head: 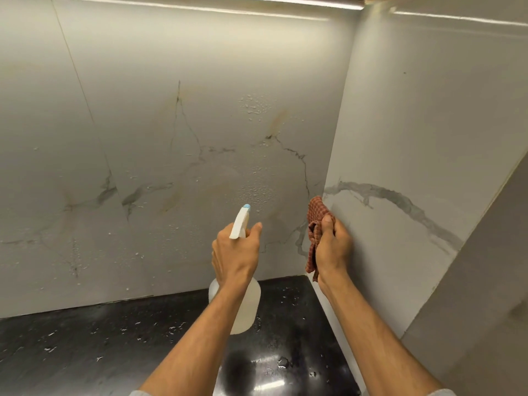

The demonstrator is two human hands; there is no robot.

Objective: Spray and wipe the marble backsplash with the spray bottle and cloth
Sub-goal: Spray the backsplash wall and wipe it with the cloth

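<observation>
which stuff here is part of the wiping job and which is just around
In the job: spray bottle in the left hand, cloth in the right hand, droplet-speckled marble backsplash.
Just there: black countertop, light strip overhead.

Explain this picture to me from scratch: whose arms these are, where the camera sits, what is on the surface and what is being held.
There is no machine here: these are a person's two bare arms, filmed by one wide-angle camera worn on the head, looking forward and down. The left hand grips a white spray bottle with a blue nozzle tip, aimed at the marble backsplash, where droplets cling. The right hand holds a bunched reddish checked cloth close to the corner of the two walls. Below lies a black countertop speckled with wet spots.
</observation>
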